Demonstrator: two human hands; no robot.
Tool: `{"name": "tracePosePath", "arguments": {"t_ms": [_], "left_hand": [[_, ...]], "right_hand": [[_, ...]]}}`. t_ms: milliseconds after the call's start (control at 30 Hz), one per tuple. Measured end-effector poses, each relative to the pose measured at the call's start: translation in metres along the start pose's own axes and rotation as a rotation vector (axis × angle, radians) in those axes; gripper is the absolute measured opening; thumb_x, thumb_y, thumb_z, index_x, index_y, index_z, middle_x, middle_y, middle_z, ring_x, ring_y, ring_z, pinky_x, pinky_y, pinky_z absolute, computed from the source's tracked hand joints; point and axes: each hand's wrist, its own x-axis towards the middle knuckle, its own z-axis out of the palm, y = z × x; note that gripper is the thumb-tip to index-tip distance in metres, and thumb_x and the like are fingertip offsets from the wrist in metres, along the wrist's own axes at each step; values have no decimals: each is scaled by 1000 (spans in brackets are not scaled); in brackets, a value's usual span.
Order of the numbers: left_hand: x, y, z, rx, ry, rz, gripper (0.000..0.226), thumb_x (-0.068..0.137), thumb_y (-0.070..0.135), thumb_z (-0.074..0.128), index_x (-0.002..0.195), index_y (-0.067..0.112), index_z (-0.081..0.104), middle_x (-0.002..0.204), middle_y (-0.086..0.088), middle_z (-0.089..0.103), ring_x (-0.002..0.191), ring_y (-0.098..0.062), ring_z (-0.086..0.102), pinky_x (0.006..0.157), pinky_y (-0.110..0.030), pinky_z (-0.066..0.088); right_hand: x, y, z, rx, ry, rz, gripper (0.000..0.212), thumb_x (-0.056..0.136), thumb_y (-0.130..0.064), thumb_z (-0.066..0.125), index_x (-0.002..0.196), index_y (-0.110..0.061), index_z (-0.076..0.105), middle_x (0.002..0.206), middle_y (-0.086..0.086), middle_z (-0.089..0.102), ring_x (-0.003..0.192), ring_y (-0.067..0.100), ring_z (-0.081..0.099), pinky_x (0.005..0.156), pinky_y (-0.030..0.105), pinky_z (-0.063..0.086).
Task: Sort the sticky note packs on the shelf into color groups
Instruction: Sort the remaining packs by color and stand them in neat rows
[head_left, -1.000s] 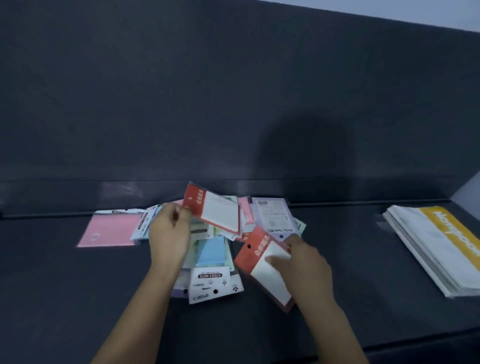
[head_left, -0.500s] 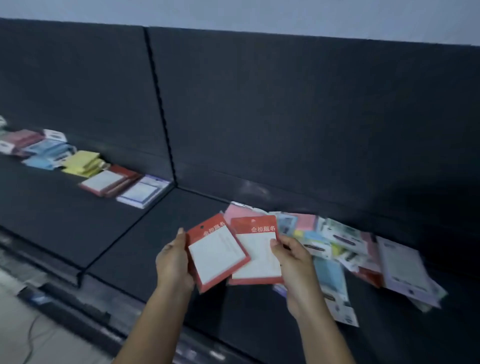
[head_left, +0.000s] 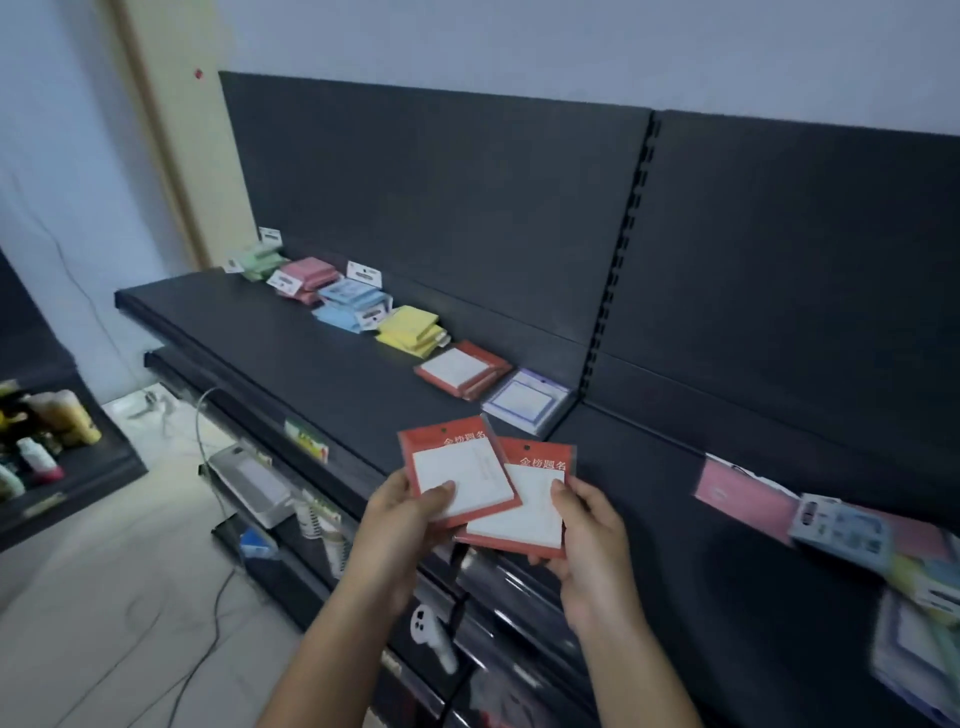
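Two red-backed sticky note packs, one per hand, are held above the front edge of the dark shelf (head_left: 311, 364).

Item 1: left red pack (head_left: 460, 470). A white pad on a red card with a hang hole at the top. The left hand (head_left: 405, 519) pinches its lower left corner, thumb flat on the white face and the other fingers curled underneath, hidden by the card. The forearm rises from the bottom edge with the wrist nearly straight.

Item 2: right red pack (head_left: 524, 512). Same make, with its upper left corner tucked under Item 1. The right hand (head_left: 592, 540) grips its right edge, thumb pressed on the face and the fingers wrapped beneath. The forearm comes up from the lower right, angled inward.

Item 3: sorted piles in one row along the back panel, beyond the left fingertips and running away to the left. Nearest to farthest: purple-bordered pile (head_left: 524, 402), red pile (head_left: 460, 369), yellow pile (head_left: 410, 332), blue pile (head_left: 348, 304), pink pile (head_left: 306, 275), green pile (head_left: 257, 260). Neighbouring piles sit just beside each other.

Item 4: unsorted heap (head_left: 857, 535), on the next shelf section, well apart to the right of the right hand's knuckles. Pink, blue, green and purple-bordered packs overlap there (blurred, count not readable).
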Motion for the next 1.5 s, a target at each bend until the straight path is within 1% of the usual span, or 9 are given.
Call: {"name": "tracePosePath", "arguments": {"t_ms": [300, 567, 833, 933, 1067, 1233, 1300, 1400, 1500], "left_hand": [[44, 31, -82, -11, 114, 25, 19, 90, 12, 58, 110, 11, 59, 94, -7, 72, 70, -14, 71, 52, -19, 54], [123, 43, -76, -15, 182, 29, 18, 99, 14, 41, 108, 10, 56, 81, -11, 71, 65, -22, 70, 50, -24, 54], [191, 71, -59, 86, 168, 125, 24, 100, 15, 38, 115, 19, 56, 104, -2, 68, 82, -10, 67, 56, -19, 53], [208, 71, -54, 99, 129, 126, 24, 99, 13, 39, 114, 17, 57, 102, -2, 69, 73, -7, 68, 53, -17, 52], [237, 70, -45, 183, 91, 121, 21, 99, 18, 40, 117, 26, 50, 104, 3, 66, 85, -12, 64, 58, -21, 53], [275, 63, -33, 345, -35, 162, 21, 97, 17, 45, 116, 24, 50, 100, 10, 65, 92, -1, 63, 79, -23, 51], [287, 59, -29, 500, -66, 204, 29, 97, 16, 46, 125, 21, 49, 102, 3, 64, 106, -12, 58, 91, -35, 49], [303, 56, -27, 745, -146, 307, 35, 93, 10, 48, 127, 14, 51, 116, -8, 62, 116, -30, 51, 97, -49, 42], [309, 53, -29, 782, -330, 345, 38, 90, 3, 49, 128, 12, 50, 122, -2, 57, 112, -17, 51, 94, -26, 42]], "right_hand": [[20, 30, 61, -16, 47, 26, 26, 89, -1, 48, 102, -18, 61, 84, 0, 74, 76, 15, 69, 59, 28, 50], [102, 21, 87, -38, -38, -38, 28, 88, -4, 57, 105, -26, 60, 92, -4, 74, 84, 9, 70, 60, 21, 54], [187, 9, 122, 2, 39, -59, 14, 88, -6, 60, 99, -15, 58, 96, 10, 66, 85, 20, 63, 63, 24, 55], [208, 9, 133, -2, 62, -82, 23, 89, -5, 60, 112, -7, 54, 93, 9, 66, 84, 19, 64, 58, 21, 56], [229, 12, 147, -31, 95, -104, 34, 90, -4, 58, 119, -15, 44, 97, 4, 63, 86, 17, 65, 58, 24, 57], [233, 12, 151, -368, 124, -112, 29, 92, -6, 51, 117, -20, 50, 102, 4, 65, 83, 18, 66, 50, 22, 51], [231, 12, 151, -626, 130, -121, 32, 91, -8, 49, 120, -18, 54, 109, 3, 65, 84, 18, 65, 53, 21, 49], [229, 10, 157, -896, 213, -176, 35, 89, -12, 52, 124, -15, 55, 119, 5, 59, 102, 20, 58, 86, 29, 49], [227, 13, 165, -1117, 207, -158, 39, 87, -20, 56, 125, -15, 53, 124, 5, 52, 105, 15, 52, 79, 15, 34]]}}
